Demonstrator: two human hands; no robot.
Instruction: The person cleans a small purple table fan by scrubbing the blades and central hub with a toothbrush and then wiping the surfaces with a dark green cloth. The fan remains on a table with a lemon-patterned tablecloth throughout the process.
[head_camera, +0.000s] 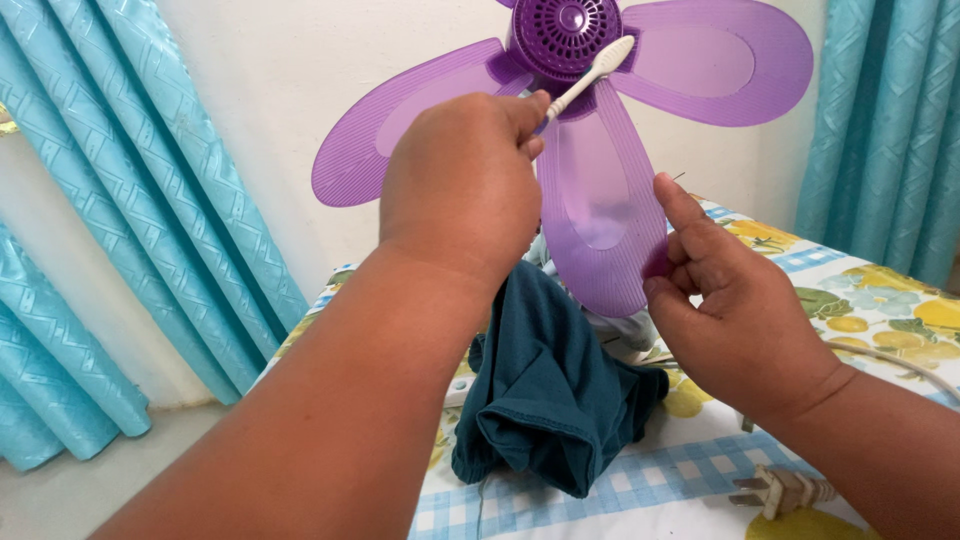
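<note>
A purple plastic fan blade set (600, 190) stands up in front of me, its round vented hub (563, 30) at the top. My left hand (460, 185) holds a white toothbrush (592, 75) whose head rests against the hub. My right hand (725, 300) pinches the right edge of the lowest blade. A dark teal cloth (545, 385) lies bunched under the fan on the table.
The table wears a cloth (860, 300) with yellow fruit and blue checks. A white cable (890, 358) and a beige plug (785, 490) lie at the right. Turquoise curtains (130, 220) hang left and right of a white wall.
</note>
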